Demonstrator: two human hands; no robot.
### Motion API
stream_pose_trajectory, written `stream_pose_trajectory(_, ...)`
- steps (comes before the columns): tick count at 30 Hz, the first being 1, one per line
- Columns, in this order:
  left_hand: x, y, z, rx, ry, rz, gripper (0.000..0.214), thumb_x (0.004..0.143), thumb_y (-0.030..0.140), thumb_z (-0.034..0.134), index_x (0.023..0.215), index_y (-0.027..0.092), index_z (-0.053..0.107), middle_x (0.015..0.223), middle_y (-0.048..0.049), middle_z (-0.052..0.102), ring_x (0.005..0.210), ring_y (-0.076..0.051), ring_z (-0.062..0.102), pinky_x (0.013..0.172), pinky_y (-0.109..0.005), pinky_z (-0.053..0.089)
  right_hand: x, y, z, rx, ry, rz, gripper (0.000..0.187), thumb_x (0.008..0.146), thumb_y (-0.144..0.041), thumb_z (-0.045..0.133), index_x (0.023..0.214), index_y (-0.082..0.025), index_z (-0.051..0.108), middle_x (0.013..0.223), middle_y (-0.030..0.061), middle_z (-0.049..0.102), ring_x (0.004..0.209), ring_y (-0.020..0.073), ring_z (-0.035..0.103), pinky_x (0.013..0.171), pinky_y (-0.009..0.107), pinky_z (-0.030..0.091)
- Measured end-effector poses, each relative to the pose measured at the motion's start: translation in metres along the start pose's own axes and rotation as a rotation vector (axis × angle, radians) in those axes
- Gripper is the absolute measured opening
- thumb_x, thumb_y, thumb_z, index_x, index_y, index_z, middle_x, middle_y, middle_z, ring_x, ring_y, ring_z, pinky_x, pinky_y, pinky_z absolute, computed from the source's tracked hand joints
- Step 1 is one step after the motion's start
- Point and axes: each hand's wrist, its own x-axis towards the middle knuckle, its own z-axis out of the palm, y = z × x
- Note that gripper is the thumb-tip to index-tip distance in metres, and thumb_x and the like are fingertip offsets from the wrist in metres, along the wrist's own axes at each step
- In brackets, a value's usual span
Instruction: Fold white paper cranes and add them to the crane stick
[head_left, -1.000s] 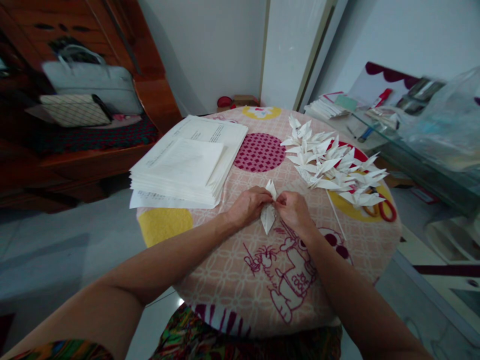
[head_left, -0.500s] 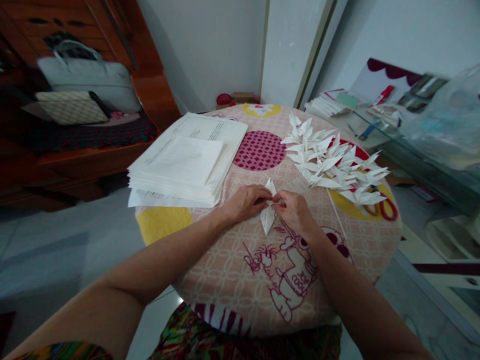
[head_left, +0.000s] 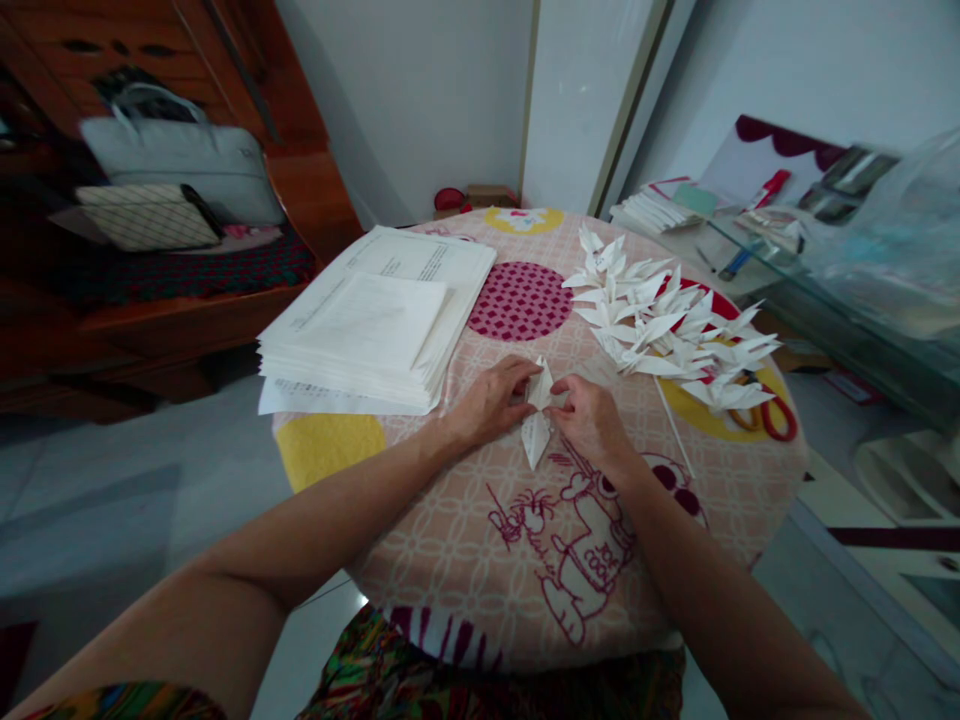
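Apparently light, crisp and tearable, the folded origami paper [head_left: 535, 440] near frame centre suits edge holds; left hand [head_left: 491, 402] and right hand [head_left: 591, 416] fingers [head_left: 564, 386] pinch it.

Home, apparently a sitting room. Wooden settee [head_left: 311, 190], ten o'clock, pierced back; upon it a red-and-green seat pad [head_left: 255, 265], pale handbag [head_left: 187, 170] and checked purse [head_left: 142, 218]. Round table [head_left: 457, 540], centre to six o'clock, cloth-covered, with cartoon figures [head_left: 589, 575]. Glass shelf [head_left: 862, 325], towards three o'clock. Tiled floor [head_left: 97, 560], eight o'clock. Plain pale wall [head_left: 420, 110], towards twelve.
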Motion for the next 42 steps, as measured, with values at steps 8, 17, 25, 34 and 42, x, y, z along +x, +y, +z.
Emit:
stream_pose_trajectory(8,-0.002,-0.001,0.004,-0.041,0.058,-0.105,0.088,0.072,0.01,0.073,0.151,0.017,0.035,0.112,-0.0079,0.065,0.084,-0.013,0.062,0.078,-0.028,0.055,0.0,-0.002,0.0,0.042,0.009,0.034,0.034,0.072,-0.02,0.074,0.106,-0.015,0.068,0.065,-0.0012,0.065,0.057,0.0145,0.056,0.058,0.026,0.037)
stream_pose_trajectory(17,-0.001,0.011,-0.002,0.018,-0.066,-0.131,0.077,0.078,0.012,0.064,0.151,0.019,0.037,0.089,-0.0008,0.071,0.078,-0.014,0.065,0.077,-0.026,0.051,0.001,-0.004,-0.003,-0.018,-0.093,-0.047,0.005,0.081,-0.017,0.067,0.076,-0.015,0.067,0.07,0.0044,0.07,0.063,0.0159,0.059,0.059,0.026,0.035)
stream_pose_trajectory(25,0.007,0.013,-0.004,0.033,-0.095,-0.191,0.071,0.079,0.011,0.063,0.146,0.014,0.041,0.082,-0.0005,0.071,0.073,-0.014,0.063,0.073,-0.025,0.047,0.003,-0.001,0.0,-0.065,-0.073,-0.054,0.006,0.084,-0.016,0.062,0.082,-0.015,0.067,0.073,0.0054,0.069,0.064,0.016,0.058,0.061,0.026,0.034)
stream_pose_trajectory(34,0.009,0.017,-0.009,0.079,-0.096,-0.188,0.009,0.079,0.018,0.061,0.079,0.014,0.069,0.072,-0.0004,0.064,0.068,-0.013,0.055,0.065,-0.025,0.039,0.006,-0.004,-0.001,-0.171,-0.049,-0.095,0.018,0.084,-0.021,0.064,0.066,-0.017,0.066,0.056,0.0003,0.057,0.055,0.0133,0.042,0.056,0.027,0.024)
stream_pose_trajectory(42,0.013,0.019,-0.012,0.068,-0.068,-0.277,0.005,0.078,0.017,0.063,0.078,0.015,0.067,0.066,0.002,0.061,0.062,-0.013,0.052,0.064,-0.026,0.04,0.013,-0.004,-0.002,-0.179,-0.097,-0.064,0.016,0.086,-0.02,0.06,0.072,-0.017,0.066,0.066,0.0041,0.065,0.063,0.0163,0.054,0.06,0.027,0.031)
